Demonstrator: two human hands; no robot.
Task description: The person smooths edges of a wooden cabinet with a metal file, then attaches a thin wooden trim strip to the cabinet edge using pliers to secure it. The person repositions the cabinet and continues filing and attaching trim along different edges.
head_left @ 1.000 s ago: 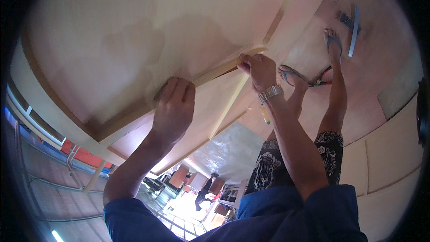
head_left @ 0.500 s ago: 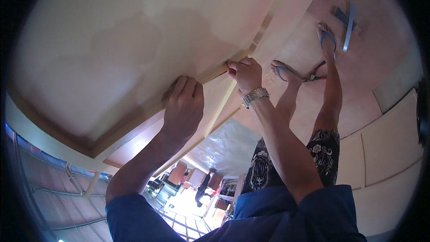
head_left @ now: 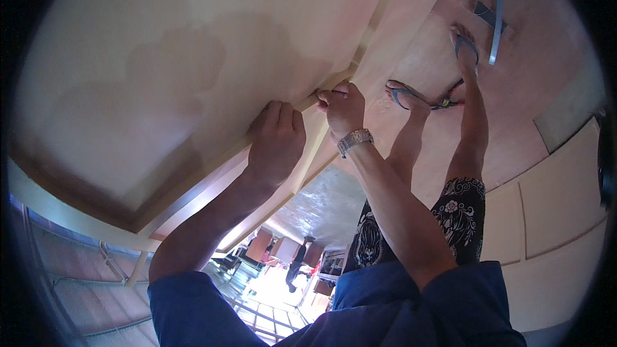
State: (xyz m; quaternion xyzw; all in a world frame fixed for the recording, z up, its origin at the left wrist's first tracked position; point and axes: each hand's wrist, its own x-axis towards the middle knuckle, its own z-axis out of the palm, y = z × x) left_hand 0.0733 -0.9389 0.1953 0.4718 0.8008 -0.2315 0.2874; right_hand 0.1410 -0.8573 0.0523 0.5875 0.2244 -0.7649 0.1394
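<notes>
A large cream panel point(head_left: 148, 83) with a raised rim point(head_left: 212, 170) fills the upper left. My left hand point(head_left: 276, 138) is closed over this rim, its fingertips curled out of sight behind the edge. Just to the right, my right hand point(head_left: 342, 110) is closed at the same rim, thumb and forefinger pinched together against it. Whether a thin strip lies between those fingers is too small to make out. A metal watch point(head_left: 355, 141) circles the right wrist.
My feet in flip-flops point(head_left: 406, 95) stand on the pinkish floor. Near them lie a red-and-black hand tool point(head_left: 450, 99), a pale flat strip point(head_left: 495, 29) and a dark flat piece point(head_left: 486, 14). Panelled cream cabinet fronts point(head_left: 559, 199) stand at right. A person point(head_left: 297, 263) is far behind.
My left hand has slid right along the rim, closer to the right hand. My right hand has shifted slightly left and stays closed at the rim.
</notes>
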